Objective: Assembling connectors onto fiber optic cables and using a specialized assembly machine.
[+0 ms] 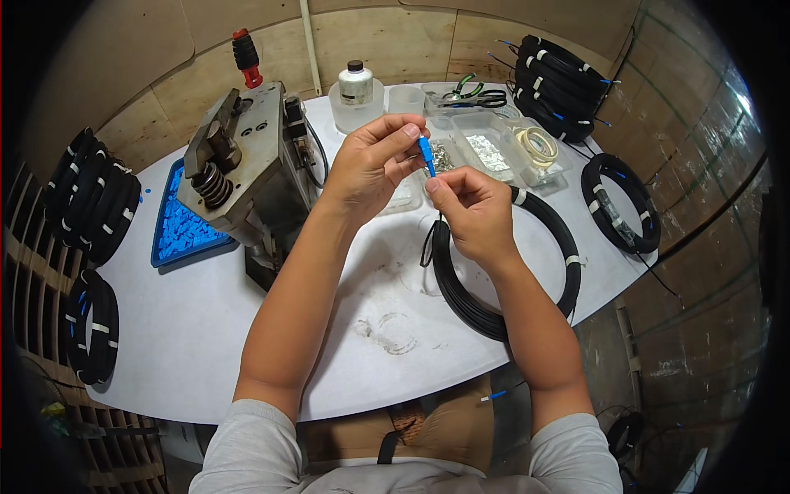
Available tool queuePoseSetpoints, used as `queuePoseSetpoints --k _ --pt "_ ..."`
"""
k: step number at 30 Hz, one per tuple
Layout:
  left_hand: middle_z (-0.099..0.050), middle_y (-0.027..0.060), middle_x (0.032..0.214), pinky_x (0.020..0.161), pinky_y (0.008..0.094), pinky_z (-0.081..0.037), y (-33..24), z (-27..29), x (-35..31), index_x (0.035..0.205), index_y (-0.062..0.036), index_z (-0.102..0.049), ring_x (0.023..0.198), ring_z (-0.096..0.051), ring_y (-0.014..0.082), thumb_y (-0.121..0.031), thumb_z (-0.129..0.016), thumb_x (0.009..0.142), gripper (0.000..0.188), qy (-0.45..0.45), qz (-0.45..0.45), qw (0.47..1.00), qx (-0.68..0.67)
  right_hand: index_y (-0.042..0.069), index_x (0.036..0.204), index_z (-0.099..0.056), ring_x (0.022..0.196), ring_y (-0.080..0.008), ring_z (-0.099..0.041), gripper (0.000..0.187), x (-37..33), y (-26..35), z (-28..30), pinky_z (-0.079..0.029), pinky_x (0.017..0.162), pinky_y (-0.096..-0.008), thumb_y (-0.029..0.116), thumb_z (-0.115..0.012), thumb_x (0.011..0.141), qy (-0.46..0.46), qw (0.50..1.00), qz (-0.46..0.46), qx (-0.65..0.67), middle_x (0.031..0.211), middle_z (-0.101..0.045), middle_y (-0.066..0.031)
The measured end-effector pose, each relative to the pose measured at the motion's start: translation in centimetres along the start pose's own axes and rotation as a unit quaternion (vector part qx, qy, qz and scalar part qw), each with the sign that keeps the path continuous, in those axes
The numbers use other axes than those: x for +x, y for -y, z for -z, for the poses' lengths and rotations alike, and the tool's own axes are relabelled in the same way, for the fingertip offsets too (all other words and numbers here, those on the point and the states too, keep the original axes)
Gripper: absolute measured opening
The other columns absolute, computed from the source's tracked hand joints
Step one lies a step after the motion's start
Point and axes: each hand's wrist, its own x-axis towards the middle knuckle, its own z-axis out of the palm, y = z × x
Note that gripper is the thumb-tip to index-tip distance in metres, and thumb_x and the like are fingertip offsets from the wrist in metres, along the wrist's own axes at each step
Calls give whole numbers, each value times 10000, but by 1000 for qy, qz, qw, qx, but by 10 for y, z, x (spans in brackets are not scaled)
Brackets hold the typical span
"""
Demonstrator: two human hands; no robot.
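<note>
Above the middle of the table, a blue fibre-optic cable connector (pixel 425 151) is held upright between both hands. My left hand (pixel 372 161) pinches its upper end between thumb and fingers. Lower down, my right hand (pixel 476 212) grips the connector's narrow boot, where the black cable comes out. That cable runs down to a coil of black cable (pixel 568 239), bound with white ties, lying on the table under my right forearm. A small loop of cable hangs below my right fingers. Their grip hides part of the connector.
A metal press machine (pixel 247 156) stands left of my arms, beside a blue tray (pixel 193 258) of small blue parts. Clear bins (pixel 473 136) and a white bottle (pixel 355 85) sit behind my hands. Stacked cable coils (pixel 555 86) rise at the back right; more coils (pixel 92 198) stand at left.
</note>
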Motion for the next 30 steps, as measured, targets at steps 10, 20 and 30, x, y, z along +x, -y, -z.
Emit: queuePoseSetpoints --k 10,20,30 --pt "-708 98 1091 917 348 -561 0 -5 -2 1215 -37 -663 1011 -680 182 -112 -696 986 243 15 14 1000 -5 6 925 -728 675 -29 -546 147 0 0 0 -450 629 -216 147 -743 966 -5 1000 3 2 754 -683 18" --pt "-703 176 1171 959 392 -573 4 -11 -5 1380 -75 -565 1053 -696 242 -9 -712 941 468 37 -8 997 66 16 918 -717 673 -20 -526 169 2 -1 1 -434 622 -215 170 -729 987 -11 999 6 32 756 -672 32" --pt "-708 180 1161 975 393 -574 3 -9 -6 1367 -55 -574 1058 -700 246 4 -722 926 469 37 2 997 69 14 905 -708 680 -25 -533 164 0 0 0 -450 635 -220 158 -734 981 -15 1000 12 24 762 -679 26"
